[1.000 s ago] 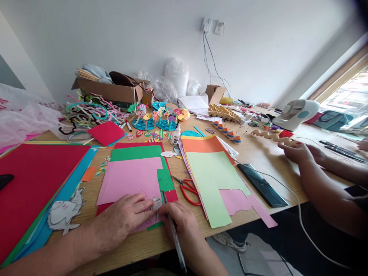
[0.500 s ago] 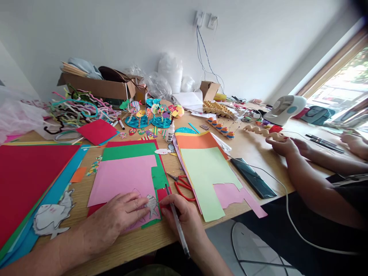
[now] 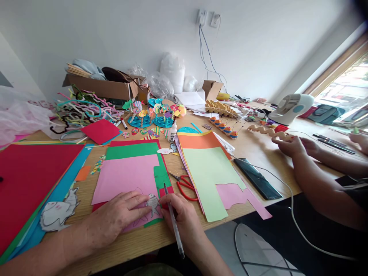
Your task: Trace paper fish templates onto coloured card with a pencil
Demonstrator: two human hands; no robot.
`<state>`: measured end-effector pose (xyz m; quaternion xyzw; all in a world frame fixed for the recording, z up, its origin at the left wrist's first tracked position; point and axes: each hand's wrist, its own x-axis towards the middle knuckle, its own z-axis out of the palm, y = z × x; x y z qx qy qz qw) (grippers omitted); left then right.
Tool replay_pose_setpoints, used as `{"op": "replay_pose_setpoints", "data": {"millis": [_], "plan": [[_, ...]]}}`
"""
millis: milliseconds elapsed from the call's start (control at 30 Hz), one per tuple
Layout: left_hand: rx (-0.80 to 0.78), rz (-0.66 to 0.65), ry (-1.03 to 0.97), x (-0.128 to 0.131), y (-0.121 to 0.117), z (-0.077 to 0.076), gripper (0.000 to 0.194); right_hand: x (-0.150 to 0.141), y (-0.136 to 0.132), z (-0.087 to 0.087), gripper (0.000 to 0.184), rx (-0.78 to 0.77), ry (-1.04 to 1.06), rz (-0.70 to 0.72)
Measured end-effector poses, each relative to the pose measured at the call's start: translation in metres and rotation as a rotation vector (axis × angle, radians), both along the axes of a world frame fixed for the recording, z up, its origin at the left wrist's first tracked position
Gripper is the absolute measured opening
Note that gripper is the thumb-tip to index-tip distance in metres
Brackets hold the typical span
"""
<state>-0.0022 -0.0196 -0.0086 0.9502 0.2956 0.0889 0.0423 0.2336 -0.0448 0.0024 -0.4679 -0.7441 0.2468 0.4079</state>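
Observation:
My left hand (image 3: 116, 216) lies flat with fingers stretched over the lower part of a pink sheet (image 3: 126, 174). Its fingertips rest at the left edge of a small fish cutout (image 3: 153, 204), white with dark drawn lines. Pencil-like outlines show on the pink paper around those fingers. My right hand (image 3: 182, 216) holds a clear pen (image 3: 174, 224) slanted across the fingers, while its thumb and fingertips are at the cutout's right side. Under the pink sheet lie a green sheet (image 3: 130, 150) and a red one. Larger fish cutouts (image 3: 56, 214) are left of my left arm.
Red-handled scissors (image 3: 186, 188) lie right of the pink sheet, beside a light green sheet (image 3: 201, 165) on stacked paper. A glue bottle (image 3: 172, 131) stands behind. Coloured sheets (image 3: 37, 180) fill the left. At right, another person's hands (image 3: 293, 145) hold a wavy cardboard strip (image 3: 263, 131).
The whole view has shifted slightly, so most things appear farther right. My right fingertips sit a little closer to the fish cutout, and the pen has tilted slightly. My left hand stays flat.

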Motion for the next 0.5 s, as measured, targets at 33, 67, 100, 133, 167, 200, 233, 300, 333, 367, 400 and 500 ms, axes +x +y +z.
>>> {"op": "replay_pose_setpoints", "data": {"millis": [33, 67, 100, 133, 167, 200, 233, 300, 333, 367, 400, 500], "plan": [[-0.007, -0.005, 0.012, 0.000, 0.000, 0.004, 0.049, 0.001, 0.000, -0.001, 0.017, -0.003, 0.018, -0.006], [-0.011, -0.010, 0.018, 0.000, -0.001, 0.008, 0.050, 0.001, 0.000, -0.002, 0.016, -0.008, 0.040, -0.012], [-0.010, -0.016, 0.018, -0.001, -0.001, 0.012, 0.050, 0.002, 0.000, -0.002, 0.015, -0.014, 0.062, -0.015], [-0.006, -0.020, 0.008, -0.001, -0.002, 0.016, 0.050, 0.002, 0.000, -0.003, 0.015, -0.019, 0.079, -0.017], [0.001, -0.023, -0.010, -0.001, -0.001, 0.018, 0.049, 0.002, 0.000, -0.004, 0.014, -0.023, 0.089, -0.018], [0.003, -0.026, -0.026, 0.000, -0.001, 0.020, 0.049, 0.002, 0.000, -0.004, 0.014, -0.026, 0.090, -0.019], [0.004, -0.030, -0.039, 0.000, -0.001, 0.021, 0.049, 0.002, 0.000, -0.005, 0.014, -0.027, 0.087, -0.019], [0.006, -0.036, -0.053, 0.001, 0.000, 0.021, 0.050, 0.002, 0.000, -0.004, 0.015, -0.025, 0.075, -0.012], [0.001, -0.041, -0.056, 0.002, 0.001, 0.020, 0.050, 0.002, 0.000, -0.003, 0.016, -0.027, 0.068, 0.002], [-0.008, -0.045, -0.062, 0.002, 0.001, 0.020, 0.049, 0.002, -0.001, -0.002, 0.016, -0.029, 0.061, 0.022], [-0.024, -0.048, -0.076, 0.002, 0.002, 0.019, 0.047, 0.002, -0.001, -0.001, 0.016, -0.035, 0.054, 0.041], [-0.113, -0.054, -0.147, 0.000, 0.006, 0.016, 0.047, 0.002, -0.003, 0.004, 0.014, -0.058, 0.034, 0.064]]}}
